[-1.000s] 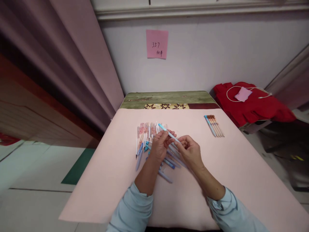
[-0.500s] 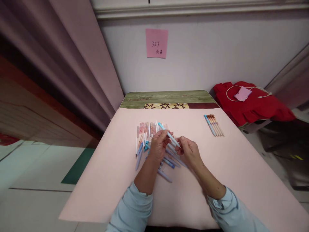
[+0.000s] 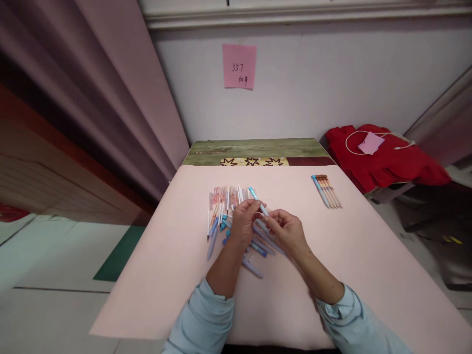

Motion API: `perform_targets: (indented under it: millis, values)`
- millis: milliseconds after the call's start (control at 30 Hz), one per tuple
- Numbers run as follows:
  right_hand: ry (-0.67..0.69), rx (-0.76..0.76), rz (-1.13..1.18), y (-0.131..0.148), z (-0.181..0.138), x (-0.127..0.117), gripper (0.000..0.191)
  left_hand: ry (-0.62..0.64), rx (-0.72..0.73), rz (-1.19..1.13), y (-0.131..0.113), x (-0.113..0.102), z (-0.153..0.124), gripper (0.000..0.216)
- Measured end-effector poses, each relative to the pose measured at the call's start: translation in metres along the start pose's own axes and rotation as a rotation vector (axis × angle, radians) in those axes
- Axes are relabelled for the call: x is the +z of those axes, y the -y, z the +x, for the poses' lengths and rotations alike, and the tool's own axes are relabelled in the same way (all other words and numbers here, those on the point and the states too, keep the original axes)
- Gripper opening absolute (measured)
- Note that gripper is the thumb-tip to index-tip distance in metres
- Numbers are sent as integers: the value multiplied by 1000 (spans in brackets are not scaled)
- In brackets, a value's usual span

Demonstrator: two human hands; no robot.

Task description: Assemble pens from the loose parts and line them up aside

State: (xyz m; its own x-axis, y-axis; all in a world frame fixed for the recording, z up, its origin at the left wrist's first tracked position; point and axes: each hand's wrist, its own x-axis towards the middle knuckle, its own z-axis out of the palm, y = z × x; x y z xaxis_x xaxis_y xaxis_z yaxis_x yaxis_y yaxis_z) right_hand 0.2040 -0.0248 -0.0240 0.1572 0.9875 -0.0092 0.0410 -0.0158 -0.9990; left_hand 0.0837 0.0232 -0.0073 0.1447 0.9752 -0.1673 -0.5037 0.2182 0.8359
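Between my two hands is a light-blue pen (image 3: 253,193), its bright blue end pointing up and away to the left. My left hand (image 3: 245,219) pinches it around the middle. The fingertips of my right hand (image 3: 287,229) close on its lower end, hiding the tip. Under and around my hands lies a loose pile of blue and lilac pen barrels (image 3: 252,268). White refills (image 3: 208,223) and clear pinkish pen parts (image 3: 216,195) lie just beyond, at the left of the pile.
A neat row of several pens (image 3: 327,191), one blue and the others brown-topped, lies at the right on the pink table cover (image 3: 155,285). Behind the table is a wall with a pink note (image 3: 239,66). Red cloth (image 3: 391,167) with a white cable sits beyond the right edge.
My right hand has shifted slightly left and its fingers now cover the pen's lower end. The pen has turned a little steeper. The pile and the row have not moved.
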Motion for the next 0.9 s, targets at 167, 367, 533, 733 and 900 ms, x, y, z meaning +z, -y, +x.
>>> perform_targets:
  millis: [167, 367, 533, 733, 900]
  values:
    - [2, 10, -71, 3, -1, 0, 35, 6, -9, 8, 1, -3, 1, 25]
    - [-28, 7, -91, 2, -1, -1, 34, 28, 14, 32, 2, -3, 1, 23]
    - [42, 15, 0, 5, -1, -1, 35, 57, -4, 16, 1, -4, 2, 24]
    - [119, 13, 70, 9, -2, -2, 35, 126, -8, -15, -3, -5, 1, 22]
    - [211, 55, 174, 11, -2, -4, 37, 181, -23, -42, -6, -6, -2, 25]
